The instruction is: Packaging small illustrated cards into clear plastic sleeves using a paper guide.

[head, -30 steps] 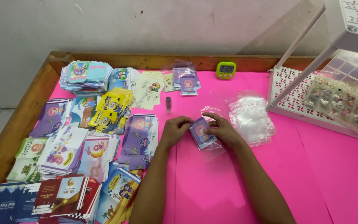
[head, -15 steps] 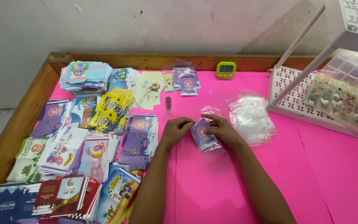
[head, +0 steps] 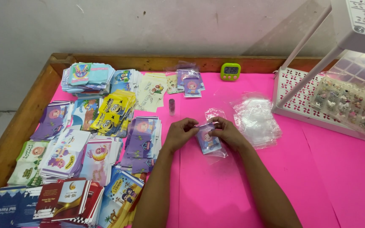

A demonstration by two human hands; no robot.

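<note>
Over the pink table top (head: 216,185), my left hand (head: 179,133) and my right hand (head: 229,133) meet at the upper edge of a small clear plastic sleeve (head: 209,143). Inside the sleeve is a purple picture card with a cartoon figure. Both hands pinch the sleeve's opening between thumb and fingers, and the sleeve hangs slightly tilted toward me. A pile of empty clear sleeves (head: 256,120) lies just right of my right hand.
Several stacks of colourful cartoon cards (head: 102,131) cover the table's left half. A small glue tube (head: 172,107) stands behind my left hand. A green digital timer (head: 230,71) sits at the back edge. A white rack (head: 317,97) and a clear compartment box of small trinkets (head: 349,103) stand on the right.
Both hands have shifted a little on the sleeve's top edge; the card and sleeve stay in about the same place.
</note>
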